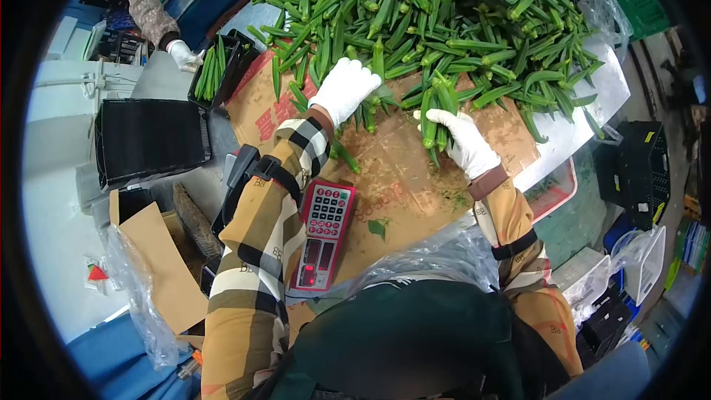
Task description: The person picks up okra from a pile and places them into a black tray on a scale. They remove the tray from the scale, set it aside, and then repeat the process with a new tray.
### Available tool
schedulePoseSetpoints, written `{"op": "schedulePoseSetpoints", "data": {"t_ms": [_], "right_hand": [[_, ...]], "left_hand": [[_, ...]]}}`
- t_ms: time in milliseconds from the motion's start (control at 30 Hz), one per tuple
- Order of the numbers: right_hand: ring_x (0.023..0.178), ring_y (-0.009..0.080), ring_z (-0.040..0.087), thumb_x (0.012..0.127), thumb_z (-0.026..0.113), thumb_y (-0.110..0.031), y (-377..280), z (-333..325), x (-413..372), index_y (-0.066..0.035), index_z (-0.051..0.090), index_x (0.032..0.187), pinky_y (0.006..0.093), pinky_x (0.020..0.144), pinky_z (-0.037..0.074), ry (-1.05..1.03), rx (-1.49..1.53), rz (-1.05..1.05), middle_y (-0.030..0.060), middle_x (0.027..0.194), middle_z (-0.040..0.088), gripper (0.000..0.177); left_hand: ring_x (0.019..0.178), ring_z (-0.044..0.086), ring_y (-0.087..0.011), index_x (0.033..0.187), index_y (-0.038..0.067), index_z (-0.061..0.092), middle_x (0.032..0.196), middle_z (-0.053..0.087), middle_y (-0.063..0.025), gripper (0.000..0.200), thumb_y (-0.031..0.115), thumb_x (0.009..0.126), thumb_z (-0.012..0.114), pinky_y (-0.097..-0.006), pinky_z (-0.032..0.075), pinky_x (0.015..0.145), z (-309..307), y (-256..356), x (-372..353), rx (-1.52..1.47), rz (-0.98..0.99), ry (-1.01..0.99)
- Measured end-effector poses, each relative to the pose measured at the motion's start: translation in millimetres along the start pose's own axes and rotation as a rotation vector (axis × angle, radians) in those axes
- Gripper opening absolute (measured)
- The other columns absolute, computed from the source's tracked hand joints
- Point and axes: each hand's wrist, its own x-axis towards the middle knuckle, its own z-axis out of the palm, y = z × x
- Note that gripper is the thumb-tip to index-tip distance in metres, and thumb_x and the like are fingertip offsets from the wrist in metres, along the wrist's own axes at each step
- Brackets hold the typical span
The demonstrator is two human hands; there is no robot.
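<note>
A large heap of green okra (415,15) lies across the cardboard-covered table. My right hand (466,142), in a white glove, grips several okra pods (437,115), thumb across them and tips pointing down toward me. At the near edge of the heap, my left hand (344,90), also white-gloved, is closed with knuckles up. Okra stick out beside and beneath it, but I cannot tell what its curled fingers hold. Below my left hand, a red-framed digital scale panel (324,233) with a keypad and lit red digits rests on the cardboard (385,170).
At upper left, another person's gloved hand (183,55) touches a black tray (241,67) containing okra. An upturned-looking black crate (152,141) stands left of the table. Clear plastic film (437,255) lies along the near edge. Black crates (637,170) and white bins (648,263) stand at right.
</note>
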Motion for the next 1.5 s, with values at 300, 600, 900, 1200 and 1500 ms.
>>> {"op": "schedulePoseSetpoints", "data": {"t_ms": [300, 600, 900, 1200, 1500], "right_hand": [[0.098, 0.0258, 0.069, 0.093, 0.066, -0.013, -4, -13, -35, 0.005, 0.056, 0.128, 0.0342, 0.086, 0.057, -0.122, 0.110, 0.025, 0.0207, 0.120, 0.068, 0.041], [0.102, 0.0253, 0.068, 0.095, 0.062, -0.008, -1, 18, -57, 0.006, 0.050, 0.134, 0.0348, 0.090, 0.057, -0.254, 0.067, -0.015, 0.0190, 0.121, 0.066, 0.043], [0.106, 0.0133, 0.062, 0.092, 0.059, 0.004, 62, 63, -80, -0.006, 0.042, 0.147, 0.0296, 0.090, 0.054, -0.310, -0.049, -0.059, 0.0047, 0.128, 0.061, 0.058], [0.127, 0.0233, 0.050, 0.090, 0.068, -0.019, 123, 180, -103, -0.005, 0.022, 0.152, 0.0348, 0.106, 0.042, -0.542, -0.191, -0.092, 0.0138, 0.139, 0.050, 0.079], [0.137, 0.0233, 0.045, 0.095, 0.059, -0.013, 167, 240, -75, 0.003, 0.030, 0.151, 0.0300, 0.111, 0.038, -0.970, -0.524, -0.005, 0.0169, 0.147, 0.045, 0.065]], "left_hand": [[0.097, 0.062, -0.0323, 0.097, 0.011, 0.069, 0.088, 0.063, -0.0091, 0.027, 0.002, 0.071, 0.065, -0.0520, 0.037, 0.109, 4, -8, -10, -0.027, -0.035, -0.156], [0.093, 0.065, -0.0137, 0.126, 0.004, 0.058, 0.104, 0.068, -0.0036, 0.041, 0.012, 0.088, 0.072, -0.0311, 0.052, 0.083, -84, 56, -29, -1.968, -0.706, -0.161], [0.124, 0.050, -0.0148, 0.147, 0.003, 0.040, 0.137, 0.053, -0.0032, 0.056, 0.016, 0.097, 0.063, -0.0312, 0.039, 0.107, -127, 135, -109, -2.190, -0.797, 0.159], [0.106, 0.051, -0.0109, 0.156, 0.006, 0.028, 0.129, 0.052, -0.0037, 0.067, 0.033, 0.103, 0.057, -0.0266, 0.045, 0.092, -194, 131, -209, -1.527, -1.101, 0.294], [0.135, 0.047, -0.0169, 0.148, 0.000, 0.043, 0.145, 0.052, -0.0106, 0.054, 0.034, 0.106, 0.052, -0.0301, 0.033, 0.115, -178, 64, -337, -1.242, -1.070, 0.276]]}}
